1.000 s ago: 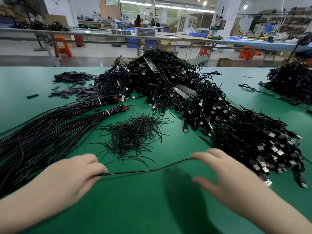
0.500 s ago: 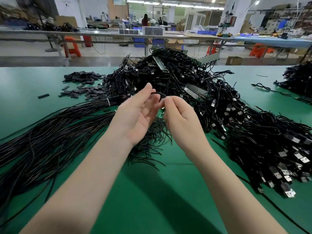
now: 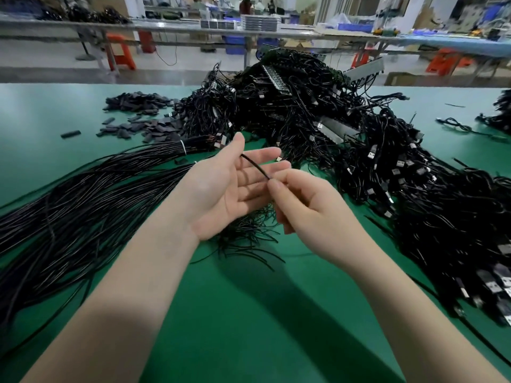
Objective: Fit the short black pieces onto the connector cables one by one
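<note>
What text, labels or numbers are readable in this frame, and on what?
None can be read.
Connector cables: the plug ends show pale faces, no legible marking.
Short black piece, pinched by the right hand over the open left hand: plain black, no print.
Flat dark pieces on the green table: no print visible.
Background benches, bins and boxes: too blurred to tell.

Green table [image 3: 249,313], long workbenches [image 3: 166,26] behind
</note>
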A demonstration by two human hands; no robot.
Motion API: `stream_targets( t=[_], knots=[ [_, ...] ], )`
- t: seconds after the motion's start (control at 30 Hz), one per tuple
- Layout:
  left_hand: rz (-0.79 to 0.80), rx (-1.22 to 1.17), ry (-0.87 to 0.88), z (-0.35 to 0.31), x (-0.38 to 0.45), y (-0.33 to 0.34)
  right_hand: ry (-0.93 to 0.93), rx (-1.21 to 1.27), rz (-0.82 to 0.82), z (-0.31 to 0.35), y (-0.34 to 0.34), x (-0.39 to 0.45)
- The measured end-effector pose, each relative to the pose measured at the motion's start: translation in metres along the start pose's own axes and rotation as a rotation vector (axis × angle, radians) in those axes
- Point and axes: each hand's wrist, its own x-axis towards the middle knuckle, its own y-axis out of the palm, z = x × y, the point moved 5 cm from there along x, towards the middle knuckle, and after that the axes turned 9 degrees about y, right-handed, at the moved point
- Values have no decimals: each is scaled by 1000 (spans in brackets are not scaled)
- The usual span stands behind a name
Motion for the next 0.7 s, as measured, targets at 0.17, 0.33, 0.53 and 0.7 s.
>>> stream_targets(
  t=[0.17,0.33,0.53,0.7],
  knots=[
    [65,175,81,-7,-1,3,99,0,313,-13,18,-1],
    [204,18,157,-18,-11,15,305,32,535,-33,12,-6],
    [616,427,-108,8,-25,22,371,-43,179,-36,-39,4],
    [434,643,-211,31,-9,11,306,114,166,-12,-45,0]
  ],
)
